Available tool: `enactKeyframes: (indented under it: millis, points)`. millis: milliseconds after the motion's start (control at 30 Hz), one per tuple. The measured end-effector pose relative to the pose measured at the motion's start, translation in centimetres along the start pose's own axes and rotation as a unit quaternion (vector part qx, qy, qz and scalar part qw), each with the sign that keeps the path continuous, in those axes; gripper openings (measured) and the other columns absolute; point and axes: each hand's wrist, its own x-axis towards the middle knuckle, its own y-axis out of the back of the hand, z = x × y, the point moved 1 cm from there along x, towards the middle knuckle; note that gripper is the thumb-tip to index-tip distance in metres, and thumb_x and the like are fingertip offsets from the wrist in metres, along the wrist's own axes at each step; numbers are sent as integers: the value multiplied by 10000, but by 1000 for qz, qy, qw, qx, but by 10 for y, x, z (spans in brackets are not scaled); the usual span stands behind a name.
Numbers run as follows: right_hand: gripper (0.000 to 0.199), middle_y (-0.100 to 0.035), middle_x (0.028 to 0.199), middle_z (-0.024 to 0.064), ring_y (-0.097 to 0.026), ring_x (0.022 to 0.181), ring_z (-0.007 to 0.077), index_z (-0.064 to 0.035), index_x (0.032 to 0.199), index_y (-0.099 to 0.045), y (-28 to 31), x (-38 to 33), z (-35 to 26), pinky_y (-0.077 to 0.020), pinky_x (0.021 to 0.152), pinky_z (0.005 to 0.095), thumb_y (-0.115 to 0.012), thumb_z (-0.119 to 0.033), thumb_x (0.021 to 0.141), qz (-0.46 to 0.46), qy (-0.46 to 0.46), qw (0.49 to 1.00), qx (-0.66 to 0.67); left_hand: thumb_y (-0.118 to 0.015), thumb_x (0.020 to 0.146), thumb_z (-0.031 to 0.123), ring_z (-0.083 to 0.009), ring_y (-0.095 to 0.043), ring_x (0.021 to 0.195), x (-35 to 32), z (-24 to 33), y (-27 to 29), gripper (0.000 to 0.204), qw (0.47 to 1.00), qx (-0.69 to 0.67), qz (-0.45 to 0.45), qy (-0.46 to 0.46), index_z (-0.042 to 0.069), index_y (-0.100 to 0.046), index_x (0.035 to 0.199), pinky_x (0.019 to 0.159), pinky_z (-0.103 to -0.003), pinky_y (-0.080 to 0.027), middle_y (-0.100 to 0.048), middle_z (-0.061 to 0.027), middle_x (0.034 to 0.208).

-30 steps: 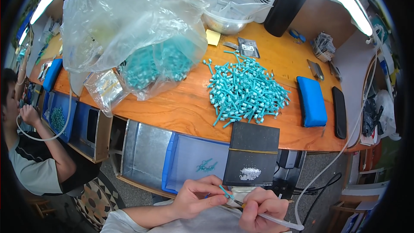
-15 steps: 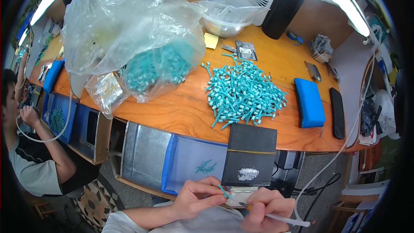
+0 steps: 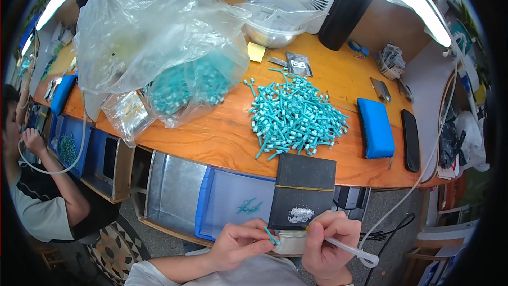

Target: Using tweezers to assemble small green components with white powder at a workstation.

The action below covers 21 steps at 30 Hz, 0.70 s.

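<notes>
Teal, small plastic stick piece (image 3: pixel 271 235), light and stiff-looking, pinched near its end in left hand (image 3: pixel 241 243) below the bench (image 3: pixel 222 137), right hand (image 3: pixel 328 241) clamped around clear flexible tube (image 3: pixel 346 248).

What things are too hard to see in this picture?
Head view only:
- Tip of the clear tube: hidden behind the right hand.
- Teal piece in the left hand: too small to make out.
- White specks on the black pad: too small.
- Big plastic bag: crinkles blur its contents.
</notes>
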Motion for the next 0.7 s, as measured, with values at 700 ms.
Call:
enactKeyframes:
  millis: [700]
  points:
    - [242,-510,656,122,-507,523,159,-36,668,-336,4,-7,-12,-402,474,258,-508,102,766,-82,12,988,133,-579,797,-28,-190,-521,939,-1,4,-1,159,999,1,21,35,-32,-651,939,818,-282,-409,-546,-118,990]
